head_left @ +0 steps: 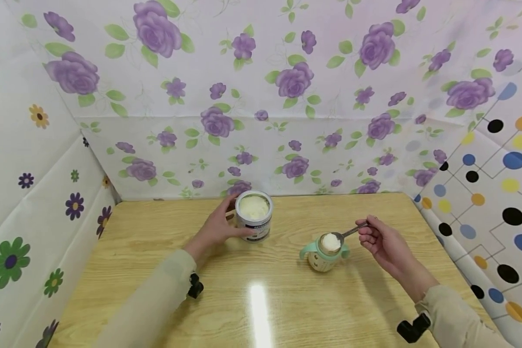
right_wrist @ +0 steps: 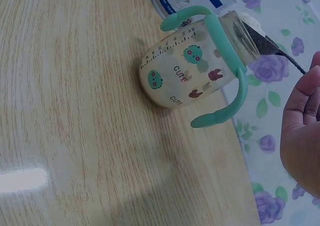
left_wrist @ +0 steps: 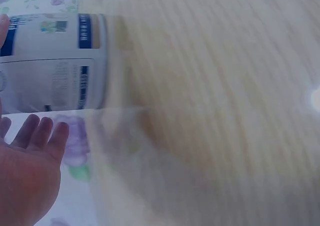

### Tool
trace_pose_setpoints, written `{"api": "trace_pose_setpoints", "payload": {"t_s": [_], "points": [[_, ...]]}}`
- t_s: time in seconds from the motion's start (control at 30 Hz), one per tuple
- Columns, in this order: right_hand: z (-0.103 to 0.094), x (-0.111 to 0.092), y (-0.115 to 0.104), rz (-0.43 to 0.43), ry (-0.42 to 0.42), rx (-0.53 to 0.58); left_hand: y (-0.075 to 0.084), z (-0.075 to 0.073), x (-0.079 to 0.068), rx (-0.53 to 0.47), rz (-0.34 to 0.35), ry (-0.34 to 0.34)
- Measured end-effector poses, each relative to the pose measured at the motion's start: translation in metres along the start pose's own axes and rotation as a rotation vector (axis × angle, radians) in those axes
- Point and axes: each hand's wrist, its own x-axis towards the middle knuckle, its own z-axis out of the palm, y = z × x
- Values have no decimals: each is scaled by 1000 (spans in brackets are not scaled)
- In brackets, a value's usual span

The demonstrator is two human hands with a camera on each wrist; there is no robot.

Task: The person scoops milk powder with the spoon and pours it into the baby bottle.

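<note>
My left hand (head_left: 215,226) holds the side of an open can (head_left: 257,233), thumb in front and a finger behind. Pale milk powder (head_left: 254,207) fills much of the can. In the left wrist view, several fingertips (left_wrist: 60,131) stay off the can's printed wall (left_wrist: 50,83). Pinched by its handle in my right hand (head_left: 384,244) is a metal spoon (head_left: 353,231). The spoon's bowl carries a white heap of powder (head_left: 330,241) at the mouth of a baby bottle (head_left: 322,263). That bottle, with green handles (right_wrist: 227,113) and cartoon prints, stands upright.
Both containers stand on a wood-grain table (head_left: 226,299), the can left of the bottle and farther back. A flowered cloth (head_left: 261,145) hangs along the back edge. Patterned cloths also border the left and right sides. A bright light reflection (head_left: 258,309) lies near the front.
</note>
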Motion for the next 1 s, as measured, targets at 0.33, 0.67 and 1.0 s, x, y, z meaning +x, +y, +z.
{"api": "trace_pose_setpoints", "payload": {"t_s": [0.33,0.67,1.0], "points": [[3,0,-3,-5,3,-41,50,-17,-14,88,128,25],[2,0,-4,-15,2,-72,93,28,-16,110,253,-120],[5,1,-3,-3,22,-88,93,92,-6,81,206,-239]]}}
